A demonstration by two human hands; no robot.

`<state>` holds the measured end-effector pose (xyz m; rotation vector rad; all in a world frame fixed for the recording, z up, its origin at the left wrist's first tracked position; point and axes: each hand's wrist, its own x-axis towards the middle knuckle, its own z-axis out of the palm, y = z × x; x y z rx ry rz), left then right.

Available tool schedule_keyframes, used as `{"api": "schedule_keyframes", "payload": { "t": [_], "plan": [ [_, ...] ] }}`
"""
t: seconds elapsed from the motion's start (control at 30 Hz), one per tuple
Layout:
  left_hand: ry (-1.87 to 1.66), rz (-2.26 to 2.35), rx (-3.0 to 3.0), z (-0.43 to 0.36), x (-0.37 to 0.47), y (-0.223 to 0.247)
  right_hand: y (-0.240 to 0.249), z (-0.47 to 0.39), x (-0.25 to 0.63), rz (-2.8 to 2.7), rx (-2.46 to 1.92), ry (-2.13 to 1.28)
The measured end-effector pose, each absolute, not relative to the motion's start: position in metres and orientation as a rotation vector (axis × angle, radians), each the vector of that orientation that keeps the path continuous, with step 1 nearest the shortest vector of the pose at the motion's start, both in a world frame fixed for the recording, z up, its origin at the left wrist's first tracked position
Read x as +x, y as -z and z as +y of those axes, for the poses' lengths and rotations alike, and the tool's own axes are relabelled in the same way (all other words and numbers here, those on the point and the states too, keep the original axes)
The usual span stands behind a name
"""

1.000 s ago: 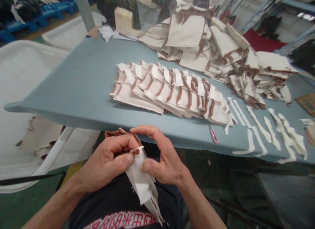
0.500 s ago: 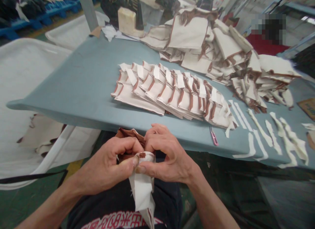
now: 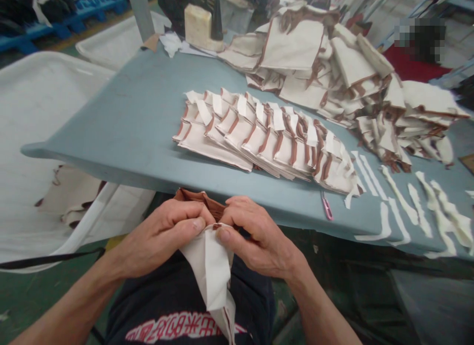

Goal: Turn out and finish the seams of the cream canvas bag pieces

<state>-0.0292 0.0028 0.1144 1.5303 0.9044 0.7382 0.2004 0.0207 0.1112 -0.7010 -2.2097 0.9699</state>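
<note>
A cream fabric piece (image 3: 216, 271) with brown trim hangs over my lap, below the near table edge. My left hand (image 3: 168, 236) pinches its upper edge between thumb and curled fingers. Just beside it, my right hand (image 3: 255, 236) grips the same edge, thumb on the front by a small brown spot. Brown folded cloth (image 3: 200, 200) shows behind my fingers. On the table ahead lies an overlapping row of cream pieces with brown edges (image 3: 248, 137), with white strips on top. What my hidden fingertips touch cannot be seen.
A large heap of cream and brown fabric pieces (image 3: 292, 43) covers the back right of the blue-grey table (image 3: 99, 112). A pink cutter (image 3: 326, 206) lies near the front edge, left of loose white strips (image 3: 400, 194). White bins (image 3: 44, 98) stand left. A person in red is behind.
My left hand has moved slightly away from my right, and the held fabric's top edge is spread wider between them. The table and its contents have shifted a little to the right in view.
</note>
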Motion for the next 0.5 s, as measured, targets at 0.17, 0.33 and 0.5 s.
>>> {"api": "schedule_keyframes", "payload": {
  "t": [0.17,0.33,0.5],
  "plan": [
    [-0.768,0.893,1.539,0.002,-0.031,-0.109,-0.108,0.018,0.197,-2.132,-0.700,-1.061],
    [-0.761,0.902,1.621,0.002,-0.032,-0.111,-0.107,0.016,0.193,-2.063,-0.737,-1.136],
    [-0.770,0.968,1.728,0.000,-0.028,-0.108,-0.099,0.013,0.188,-1.948,-0.766,-1.245]
  ]
}}
